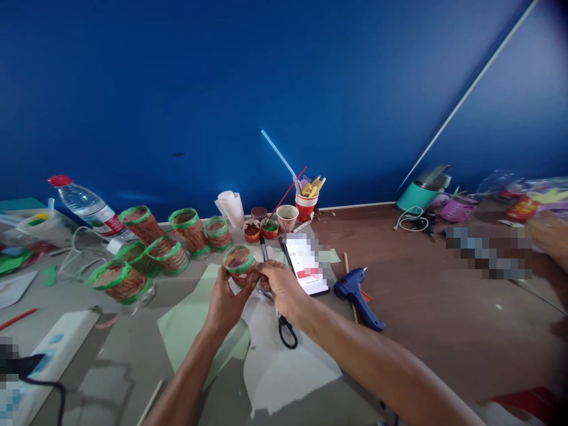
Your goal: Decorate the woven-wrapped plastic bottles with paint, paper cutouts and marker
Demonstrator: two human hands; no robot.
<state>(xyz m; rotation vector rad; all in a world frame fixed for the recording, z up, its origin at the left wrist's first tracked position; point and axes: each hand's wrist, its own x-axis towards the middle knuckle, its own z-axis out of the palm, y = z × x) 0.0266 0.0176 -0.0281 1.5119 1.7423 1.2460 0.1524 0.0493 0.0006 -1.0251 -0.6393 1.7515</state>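
Observation:
Between my two hands is a small round cup (240, 261), painted reddish brown with a green band around its rim. My left hand (226, 302) grips it from the left and below, while the fingers of my right hand (279, 281) pinch its right side. Under my hands lie black-handled scissors (287, 332), their blades partly covered by my right hand. They rest on a torn white sheet (288, 376), and a pale green sheet (190, 325) lies to the left. Several similar painted cups (185, 228) stand to the left of my hands.
Behind are small paint cups (252, 231) and a red cup of wooden cutlery (306, 207). A lit phone (306, 263) and a blue glue gun (359, 299) lie at right. A water bottle (89, 204) and a white power strip (62, 355) are left. Another person's hand (548, 236) shows far right.

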